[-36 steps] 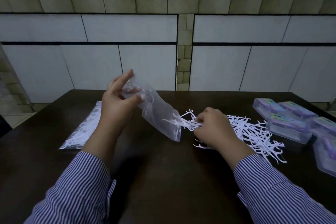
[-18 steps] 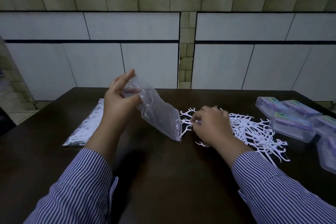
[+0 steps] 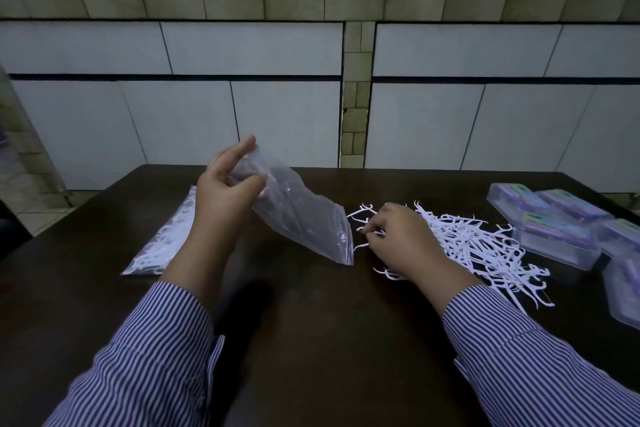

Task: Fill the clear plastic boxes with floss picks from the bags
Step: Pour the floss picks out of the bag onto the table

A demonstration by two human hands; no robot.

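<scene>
I count two bags: my left hand [image 3: 227, 189] pinches the clear bag [image 3: 298, 218] at mid-frame, mouth down toward the counter [image 3: 311, 322], and a second bag [image 3: 162, 243], full of picks, lies flat at left. My right hand [image 3: 405, 239] curls its fingers [image 3: 375, 236] on picks at the near edge of the loose pile [image 3: 474, 246], centre right, and five boxes [image 3: 554, 236] show at the right edge, label print too small to read. The counter is dark wood, with a white tiled wall [image 3: 259, 97] across the upper frame.
</scene>
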